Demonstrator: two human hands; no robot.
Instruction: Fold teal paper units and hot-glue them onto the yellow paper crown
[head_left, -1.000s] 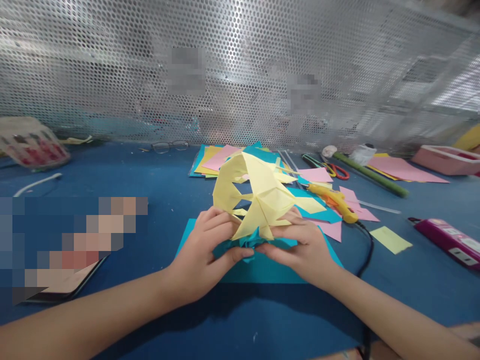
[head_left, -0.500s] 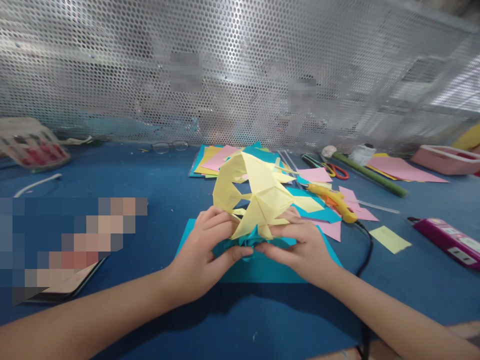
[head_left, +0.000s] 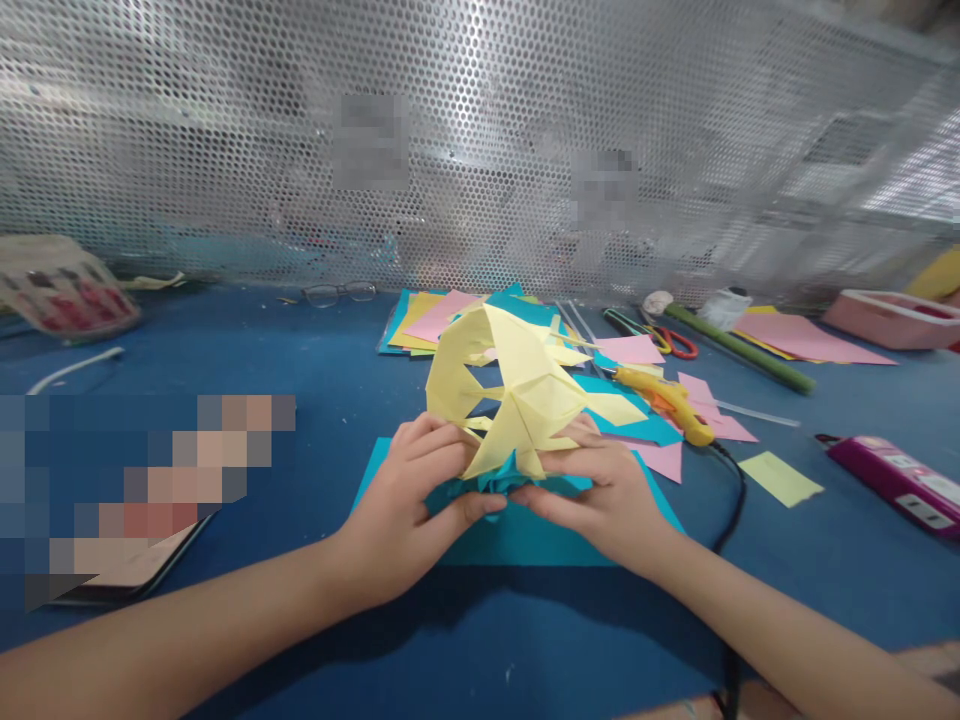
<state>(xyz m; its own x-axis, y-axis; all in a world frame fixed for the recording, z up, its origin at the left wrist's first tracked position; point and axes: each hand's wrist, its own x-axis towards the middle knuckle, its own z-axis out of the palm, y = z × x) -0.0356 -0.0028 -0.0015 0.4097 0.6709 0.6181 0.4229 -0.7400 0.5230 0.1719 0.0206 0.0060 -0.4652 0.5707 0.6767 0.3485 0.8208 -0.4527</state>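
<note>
A pale yellow folded paper ornament (head_left: pixel 517 385), made of pointed and curved panels, stands between my hands. At its near lower edge is a crumpled blue paper flower (head_left: pixel 499 480). My left hand (head_left: pixel 424 490) is closed, its thumb pressed on the flower's left side and its fingers behind by the yellow paper. From the other side my right hand (head_left: pixel 596 485) pinches the flower and the ornament's lower edge. Some fingertips are hidden behind the paper. Beneath both hands lies a blue paper sheet (head_left: pixel 525 545).
A yellow glue gun (head_left: pixel 671 400) with a black cord lies right of the ornament, among pink paper scraps. Behind are a stack of coloured paper (head_left: pixel 416 325), scissors (head_left: pixel 675 342) and a green stick (head_left: pixel 739 348). A purple power strip (head_left: pixel 900 480) lies right; a phone (head_left: pixel 165 560) left.
</note>
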